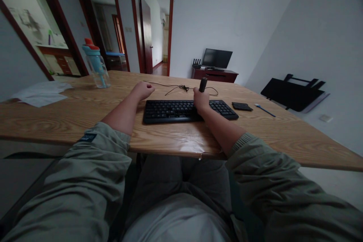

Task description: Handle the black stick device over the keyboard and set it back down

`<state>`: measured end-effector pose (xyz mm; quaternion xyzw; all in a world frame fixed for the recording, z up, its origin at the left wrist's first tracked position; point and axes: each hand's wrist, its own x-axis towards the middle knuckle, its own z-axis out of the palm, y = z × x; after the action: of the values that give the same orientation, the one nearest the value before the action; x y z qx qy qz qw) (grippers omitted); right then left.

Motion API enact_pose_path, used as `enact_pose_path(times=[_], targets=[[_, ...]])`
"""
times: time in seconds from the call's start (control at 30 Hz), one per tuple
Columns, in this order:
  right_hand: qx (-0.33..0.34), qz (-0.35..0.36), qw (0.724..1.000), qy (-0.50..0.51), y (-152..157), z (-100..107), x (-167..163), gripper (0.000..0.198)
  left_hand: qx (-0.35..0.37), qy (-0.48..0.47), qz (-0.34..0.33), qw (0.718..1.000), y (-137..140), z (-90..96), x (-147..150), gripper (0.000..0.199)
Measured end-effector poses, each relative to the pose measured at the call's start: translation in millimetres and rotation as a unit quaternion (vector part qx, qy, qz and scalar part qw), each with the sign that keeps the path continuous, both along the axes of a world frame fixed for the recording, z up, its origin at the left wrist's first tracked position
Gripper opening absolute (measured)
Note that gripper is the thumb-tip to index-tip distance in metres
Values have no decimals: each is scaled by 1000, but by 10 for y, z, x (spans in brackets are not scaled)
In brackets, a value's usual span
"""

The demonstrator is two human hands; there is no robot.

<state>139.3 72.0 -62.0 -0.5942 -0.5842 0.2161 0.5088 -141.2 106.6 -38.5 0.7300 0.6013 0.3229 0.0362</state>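
Note:
A black keyboard (170, 110) lies flat on the wooden table in front of me. My right hand (201, 100) is wrapped round an upright black cylindrical handle (203, 84) over the keyboard, just left of the number pad. The handle's lower end is hidden by the hand, so what kind of tool it is does not show. Just beyond the keyboard's far left corner rests my left hand (143, 90), curled into a loose fist with nothing visible in it. A thin black cable (184, 87) lies tangled behind the keyboard.
On the wooden table (113, 136), a flat black object (242, 106) and a blue-and-white brush (265, 110) lie right of the keyboard. A blue bottle with red cap (98, 64) stands back left, near white tissues (42, 92). A monitor (217, 58) stands on a far cabinet.

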Motion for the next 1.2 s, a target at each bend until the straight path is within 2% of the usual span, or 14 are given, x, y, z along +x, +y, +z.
enact_pose_path(times=[0.13, 0.3, 0.4, 0.53, 0.7, 0.87, 1.03, 1.2], targets=[[20, -105, 994, 24, -20, 46, -66, 27, -21, -8, 26, 999, 72, -125, 7, 28], [20, -99, 994, -37, -19, 42, -143, 26, -63, 21, 46, 997, 116, -210, 46, 29], [23, -107, 994, -23, -7, 43, -125, 25, -64, 30, 65, 995, 132, -203, 33, 33], [1, -113, 985, 130, -18, 74, -33, 24, -45, 22, 65, 997, 131, -181, 7, 34], [-19, -35, 932, 360, -79, 136, 80, 28, -48, 11, 65, 997, 101, -181, 19, 32], [4, 37, 893, 448, -168, 261, 214, 31, -55, 0, 65, 996, 97, -172, 9, 32], [54, 66, 890, 449, -256, 382, 671, 34, -55, 0, 63, 997, 132, -172, -35, 33], [61, 15, 921, 384, -344, 330, 1612, 33, -67, -5, 69, 995, 137, -177, -42, 32]])
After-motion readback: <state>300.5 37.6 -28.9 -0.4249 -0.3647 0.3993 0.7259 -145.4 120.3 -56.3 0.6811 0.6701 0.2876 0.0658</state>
